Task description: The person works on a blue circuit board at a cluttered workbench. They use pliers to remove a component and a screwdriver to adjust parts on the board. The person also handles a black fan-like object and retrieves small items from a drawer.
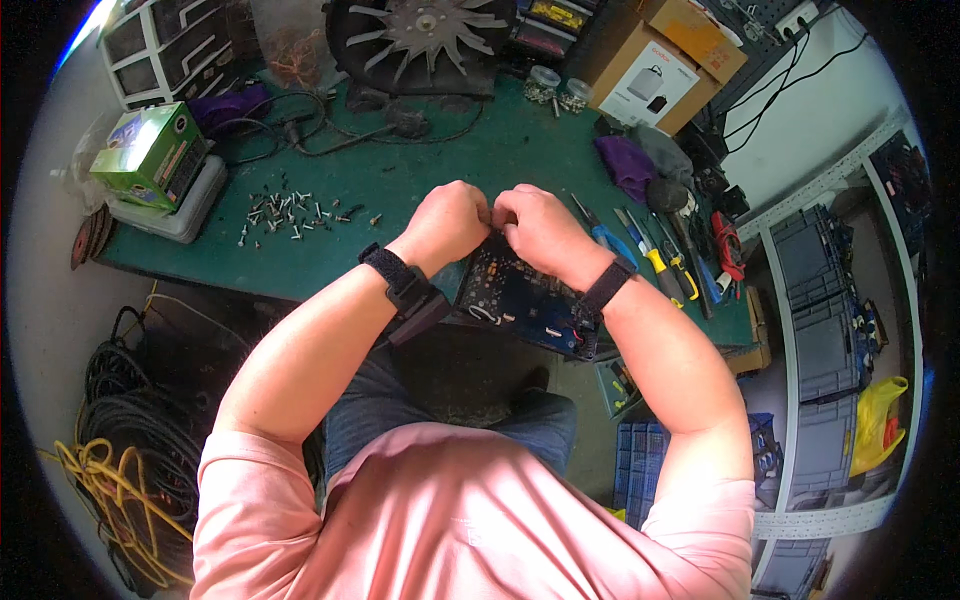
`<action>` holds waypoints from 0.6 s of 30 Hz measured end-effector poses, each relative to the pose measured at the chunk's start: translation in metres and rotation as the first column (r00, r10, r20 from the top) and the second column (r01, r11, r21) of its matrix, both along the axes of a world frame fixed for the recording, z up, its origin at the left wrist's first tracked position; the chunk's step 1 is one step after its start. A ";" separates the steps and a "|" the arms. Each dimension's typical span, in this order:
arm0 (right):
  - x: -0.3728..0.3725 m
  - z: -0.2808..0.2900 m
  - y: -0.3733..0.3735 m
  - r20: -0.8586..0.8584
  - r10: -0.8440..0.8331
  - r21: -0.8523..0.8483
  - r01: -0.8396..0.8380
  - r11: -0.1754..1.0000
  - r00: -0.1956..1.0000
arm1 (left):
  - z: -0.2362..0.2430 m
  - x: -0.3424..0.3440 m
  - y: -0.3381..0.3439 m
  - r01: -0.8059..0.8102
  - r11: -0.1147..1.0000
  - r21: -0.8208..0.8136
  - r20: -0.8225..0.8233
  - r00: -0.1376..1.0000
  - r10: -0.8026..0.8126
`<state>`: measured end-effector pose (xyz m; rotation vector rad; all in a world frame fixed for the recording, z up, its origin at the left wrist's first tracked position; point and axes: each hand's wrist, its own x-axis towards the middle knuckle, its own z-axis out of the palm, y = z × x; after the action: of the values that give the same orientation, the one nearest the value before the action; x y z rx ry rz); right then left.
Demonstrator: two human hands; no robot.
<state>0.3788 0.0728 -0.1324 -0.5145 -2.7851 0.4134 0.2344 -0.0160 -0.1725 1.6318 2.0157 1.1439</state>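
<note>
My left hand (450,224) and my right hand (543,230) meet above the far left corner of a dark circuit board (515,300). Fingers on both are curled closed with their tips close together. Whatever sits between the fingertips is too small or hidden to make out. The board carries many small components and lies at the bench's front edge, partly under my right hand and wrist. A pile of loose screws (290,214) is spread on the bench to the left of my left hand.
On the green bench (400,180), pliers (600,232), screwdrivers (655,262) and a red tool (727,246) lie to the right. A finned wheel (425,30), a cardboard box (665,65) and a green box (150,155) stand around the edges. Coiled cables (130,420) fill the floor at left.
</note>
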 end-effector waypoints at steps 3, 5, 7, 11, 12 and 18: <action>0.001 0.000 0.000 0.004 -0.070 0.014 0.070 0.997 0.998 | -0.004 -0.001 0.002 0.017 1.000 -0.014 -0.010 1.000 -0.017; 0.003 0.005 -0.003 0.025 -0.106 0.086 0.104 0.991 0.994 | -0.003 0.002 0.002 0.023 0.999 -0.039 0.002 1.000 -0.023; 0.003 0.006 -0.004 0.076 -0.140 0.144 0.128 0.981 0.987 | -0.003 0.002 0.001 0.012 0.999 -0.037 -0.002 1.000 -0.012; 0.003 0.010 -0.011 0.154 -0.196 0.266 0.151 0.952 0.968 | 0.001 0.003 -0.004 -0.003 1.000 -0.030 0.000 1.000 0.003; 0.003 0.009 -0.010 0.155 -0.165 0.265 0.120 0.957 0.974 | 0.003 0.002 -0.006 0.010 1.000 -0.027 0.009 1.000 -0.009; 0.011 0.005 -0.003 0.115 -0.021 0.222 -0.005 0.975 0.993 | 0.016 0.018 -0.065 0.139 0.987 0.081 -0.261 0.959 -0.114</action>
<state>0.3902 0.0701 -0.1278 -0.5112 -2.8910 0.0697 0.2525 -0.0806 -0.1565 2.0196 1.9946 1.0482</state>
